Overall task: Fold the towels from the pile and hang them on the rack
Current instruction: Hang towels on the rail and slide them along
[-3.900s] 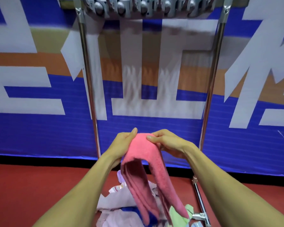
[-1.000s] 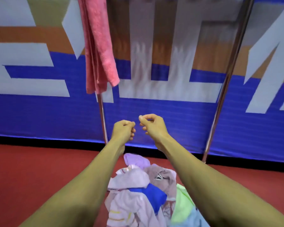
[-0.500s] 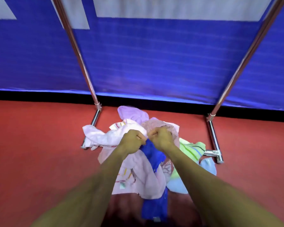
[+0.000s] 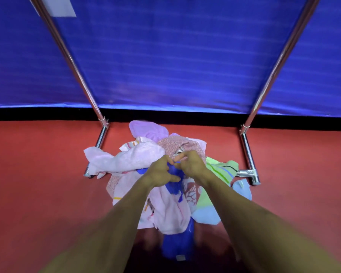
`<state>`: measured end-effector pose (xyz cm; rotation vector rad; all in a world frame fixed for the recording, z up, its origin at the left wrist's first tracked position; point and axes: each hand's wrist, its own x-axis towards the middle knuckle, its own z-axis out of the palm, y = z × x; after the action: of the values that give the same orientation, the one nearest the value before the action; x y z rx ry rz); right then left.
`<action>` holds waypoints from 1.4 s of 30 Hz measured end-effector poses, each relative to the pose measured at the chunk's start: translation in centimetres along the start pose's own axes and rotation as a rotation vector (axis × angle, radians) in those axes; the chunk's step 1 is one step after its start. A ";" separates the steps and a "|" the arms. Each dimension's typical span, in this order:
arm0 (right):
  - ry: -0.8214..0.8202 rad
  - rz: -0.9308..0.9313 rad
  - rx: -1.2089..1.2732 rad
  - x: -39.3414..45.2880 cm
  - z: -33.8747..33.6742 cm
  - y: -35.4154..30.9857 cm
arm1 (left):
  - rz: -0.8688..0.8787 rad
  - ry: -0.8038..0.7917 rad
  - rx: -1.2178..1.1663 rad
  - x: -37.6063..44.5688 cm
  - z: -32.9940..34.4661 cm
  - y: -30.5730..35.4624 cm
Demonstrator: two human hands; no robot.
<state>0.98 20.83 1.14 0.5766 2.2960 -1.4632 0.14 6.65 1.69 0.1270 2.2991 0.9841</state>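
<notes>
Moved: both hands have dropped from chest height, where they hung bare under the hung pink towel, down onto the pile (image 4: 161, 186) at centre frame; the view has tipped to the floor with them.
Grip: left hand (image 4: 160, 173) and right hand (image 4: 191, 164) meet knuckle to knuckle, fingers curled and clamped on a bunched fold of the blue towel (image 4: 174, 187), which is part lifted out of the heap.
Blue towel: its gathered top sits between the hands at mid-frame; its tail runs under a pale pink cloth and shows again at bottom centre, dark and blurred.
Meaning: one towel looks done, and this reads as the start of the next pick; the blue towel is not yet free, unfolded or hung.
Rack (image 4: 71, 60): only two slanting steel poles and the floor feet show, either side of the pile.
Cut off: the rack's top bar and the hung pink towel lie above the frame.
Hidden: fingertips are buried in cloth, so how much fabric each hand has cannot be told.
Hard to read: the number of towels left; the layers overlap too much.
</notes>
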 end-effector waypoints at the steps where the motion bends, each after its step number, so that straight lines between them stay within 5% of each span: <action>1: -0.002 -0.007 0.047 -0.2 -0.4 -0.9 | 0.021 0.012 0.003 -0.3 -0.4 0.6; 17: 0.081 -0.500 0.256 -14.8 -8.8 -22.1 | 0.350 0.556 0.061 -13.9 -15.3 14.1; 22: 0.219 -0.616 0.006 -16.8 -10.7 -24.2 | 0.463 0.680 0.105 -16.0 -17.5 15.4; 28: 0.306 -0.632 -0.423 -15.2 -10.3 -22.0 | 0.411 0.603 0.194 -13.7 -17.1 15.2; 32: 0.258 -0.658 -0.457 -15.0 -10.8 -22.7 | 0.460 0.456 0.105 -13.6 -16.5 16.7; 36: 0.253 -0.697 -0.408 -14.9 -10.9 -23.2 | 0.483 0.470 0.141 -13.7 -16.3 17.4; 42: 0.312 -0.765 -0.284 -15.3 -11.5 -23.6 | 0.274 0.545 0.302 -13.7 -18.2 15.3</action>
<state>0.97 20.06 31.46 -0.2129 3.1079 -1.3414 -1.83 1.93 28.67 0.3424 2.9890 0.8690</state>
